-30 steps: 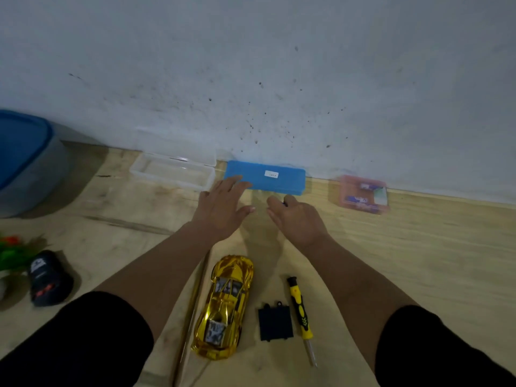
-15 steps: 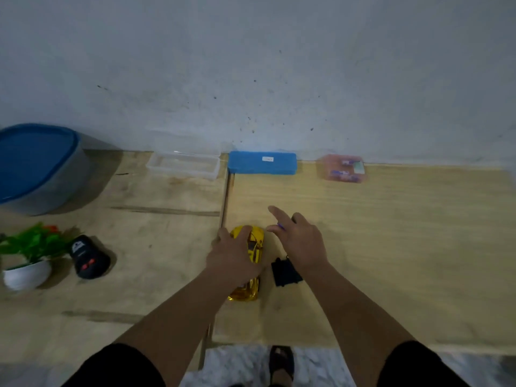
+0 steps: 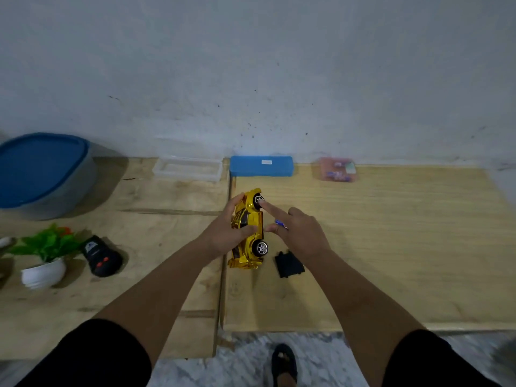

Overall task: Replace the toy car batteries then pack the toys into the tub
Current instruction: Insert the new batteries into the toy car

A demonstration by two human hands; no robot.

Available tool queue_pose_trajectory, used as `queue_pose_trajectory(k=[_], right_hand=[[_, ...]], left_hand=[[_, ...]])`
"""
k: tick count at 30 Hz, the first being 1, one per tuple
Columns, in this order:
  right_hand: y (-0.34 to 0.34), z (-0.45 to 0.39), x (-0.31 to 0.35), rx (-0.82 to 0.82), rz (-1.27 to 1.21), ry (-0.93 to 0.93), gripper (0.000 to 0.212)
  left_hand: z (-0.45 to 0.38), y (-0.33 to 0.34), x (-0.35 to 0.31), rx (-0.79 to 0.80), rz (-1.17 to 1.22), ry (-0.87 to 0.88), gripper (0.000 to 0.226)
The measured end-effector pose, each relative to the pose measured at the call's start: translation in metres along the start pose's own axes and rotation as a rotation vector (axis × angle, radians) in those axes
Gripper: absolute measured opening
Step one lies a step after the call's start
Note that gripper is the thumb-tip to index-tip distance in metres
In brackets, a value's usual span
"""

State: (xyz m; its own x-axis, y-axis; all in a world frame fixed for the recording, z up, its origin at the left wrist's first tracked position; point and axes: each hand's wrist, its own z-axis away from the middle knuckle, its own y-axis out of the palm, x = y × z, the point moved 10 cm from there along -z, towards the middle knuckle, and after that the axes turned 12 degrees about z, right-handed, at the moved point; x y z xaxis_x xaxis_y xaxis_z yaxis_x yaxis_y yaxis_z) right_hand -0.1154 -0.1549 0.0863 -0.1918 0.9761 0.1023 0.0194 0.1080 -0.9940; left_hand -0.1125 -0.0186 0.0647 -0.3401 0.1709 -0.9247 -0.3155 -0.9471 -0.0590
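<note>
Tub (image 3: 55, 191), blue-lidded, far left on the wooden table (image 3: 391, 247), lid on. Gold toy car (image 3: 248, 230), tipped on its side at centre; left hand (image 3: 223, 236) curled round its body. Right hand (image 3: 298, 233), forefinger out on the upper wheel, pinching a small purple-tipped item (unidentifiable). Black battery cover (image 3: 287, 265) just beside. Steady the car underside-up before seating cells. Black toy car (image 3: 102, 255), potted plant (image 3: 42, 255), blue case (image 3: 261, 166): clear of work.
</note>
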Motion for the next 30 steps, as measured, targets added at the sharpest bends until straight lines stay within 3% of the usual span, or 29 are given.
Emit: queue_pose_trajectory(k=[8, 13, 15, 17, 21, 30], right_hand=[[-0.039, -0.016, 0.030, -0.068, -0.016, -0.088, 0.057], [-0.048, -0.025, 0.045, -0.043, 0.082, -0.159, 0.065], [-0.055, -0.031, 0.034, -0.051, -0.078, -0.041, 0.066], [-0.063, -0.036, 0.022, -0.089, -0.319, 0.101, 0.052], [-0.074, -0.046, 0.020, -0.111, -0.493, 0.171, 0.031], [-0.084, -0.057, 0.029, -0.058, -0.599, 0.144, 0.016]], left_hand=[[0.008, -0.003, -0.022, 0.040, 0.178, 0.042, 0.087], [0.008, -0.013, -0.023, 0.068, 0.325, 0.008, 0.078], [0.006, -0.017, -0.022, 0.066, 0.434, -0.029, 0.068], [0.005, -0.018, -0.023, 0.080, 0.526, -0.048, 0.057], [0.006, -0.014, -0.029, 0.125, 0.651, -0.056, 0.048], [0.004, -0.008, -0.038, 0.173, 0.577, -0.066, 0.068]])
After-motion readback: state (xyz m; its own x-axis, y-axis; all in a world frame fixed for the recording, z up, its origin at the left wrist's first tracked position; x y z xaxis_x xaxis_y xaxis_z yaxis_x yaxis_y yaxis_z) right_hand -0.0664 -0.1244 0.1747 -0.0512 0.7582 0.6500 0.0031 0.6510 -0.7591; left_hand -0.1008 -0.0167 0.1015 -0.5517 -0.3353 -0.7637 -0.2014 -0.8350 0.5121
